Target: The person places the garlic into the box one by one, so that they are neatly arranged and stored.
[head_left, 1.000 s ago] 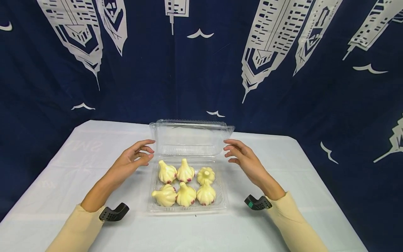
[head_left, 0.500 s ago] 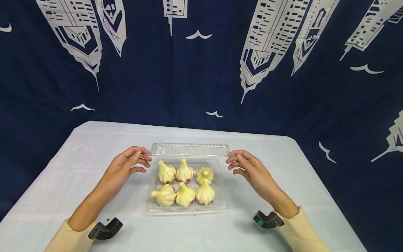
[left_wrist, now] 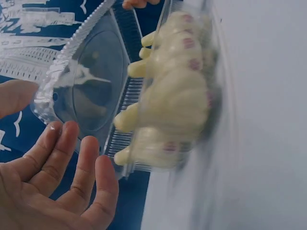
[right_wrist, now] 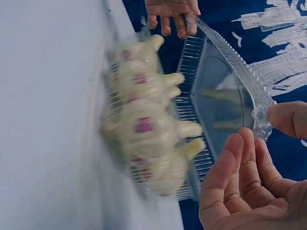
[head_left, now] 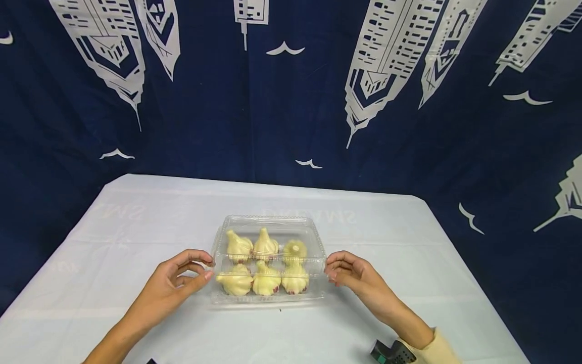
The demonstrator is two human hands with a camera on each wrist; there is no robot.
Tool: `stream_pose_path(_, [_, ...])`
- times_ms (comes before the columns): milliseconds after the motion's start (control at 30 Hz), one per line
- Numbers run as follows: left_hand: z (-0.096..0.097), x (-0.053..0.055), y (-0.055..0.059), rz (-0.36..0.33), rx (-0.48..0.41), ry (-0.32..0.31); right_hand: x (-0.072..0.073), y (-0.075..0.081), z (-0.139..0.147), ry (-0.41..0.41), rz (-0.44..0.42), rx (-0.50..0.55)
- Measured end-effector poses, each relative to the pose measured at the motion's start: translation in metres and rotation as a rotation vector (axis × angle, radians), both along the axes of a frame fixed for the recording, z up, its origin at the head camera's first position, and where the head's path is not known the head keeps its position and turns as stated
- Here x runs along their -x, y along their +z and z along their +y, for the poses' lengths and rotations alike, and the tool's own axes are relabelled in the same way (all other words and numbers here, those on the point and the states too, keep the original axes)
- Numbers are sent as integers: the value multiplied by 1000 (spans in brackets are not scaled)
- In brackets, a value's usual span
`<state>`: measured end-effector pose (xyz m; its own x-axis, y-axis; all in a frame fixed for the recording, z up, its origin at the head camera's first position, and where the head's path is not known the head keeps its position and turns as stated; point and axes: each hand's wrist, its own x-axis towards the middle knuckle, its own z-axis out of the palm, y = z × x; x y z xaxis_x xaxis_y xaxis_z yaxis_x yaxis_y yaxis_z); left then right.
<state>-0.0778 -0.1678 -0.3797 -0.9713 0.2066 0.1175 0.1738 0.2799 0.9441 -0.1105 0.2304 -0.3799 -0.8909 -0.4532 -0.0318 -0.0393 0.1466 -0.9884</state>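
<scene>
Several cream garlic bulbs [head_left: 265,280] with purplish marks lie in two rows inside a clear plastic clamshell box [head_left: 268,299]. Its hinged lid [left_wrist: 96,86] slants over them, the front edge raised above the base. At the left side of the lid, my left hand [head_left: 175,280] holds a corner between thumb and fingertips. My right hand [head_left: 361,283] pinches the opposite corner; the right wrist view shows its thumb above the ribbed lid rim [right_wrist: 261,115] and the fingertips below. Garlic stems [right_wrist: 192,128] point up toward the lid's inner face.
A white cloth covers the table [head_left: 409,242], its far edge meeting a dark blue backdrop [head_left: 309,116] printed with white buildings. A black wrist camera [head_left: 393,352] sits by the right sleeve [head_left: 438,349].
The lid has swung from standing upright behind the base to slanting forward over the garlic. Both hands have come toward me with it, along the box's sides.
</scene>
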Motion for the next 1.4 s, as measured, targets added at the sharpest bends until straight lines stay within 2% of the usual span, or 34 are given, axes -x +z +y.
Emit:
stream_pose_path(167, [0,-3,-10,-67,6,10,-3,-13,-2,-10,-24,-32])
stream_pose_path(333, [0,-5,-19,-80,10,10,-4,-21,-5,-16,4,-72])
stream_pose_path(500, [2,-7,-24,-122,13,23,-5,-24,-8,-35,32,-118])
stream_pose_path(733, [2,-5,-32,-187,-19,-34,-9,-28,-11,-50,68,-178])
stream_pose_path(933, [2,-2,-40,-216,-66,-160,-9,-31,-10,-22,95,-178])
stream_pose_path(1033, [3,-1,-41,-210,-95,-192,-8,-33,-10,17,99,-157])
stream_pose_path(1167, [4,-1,-43,-197,-137,-205,-6,-36,-8,84,78,-106])
stream_pose_path(1400, [6,-2,-43,-247,-172,-178,-6,-37,-8,95,24,-75])
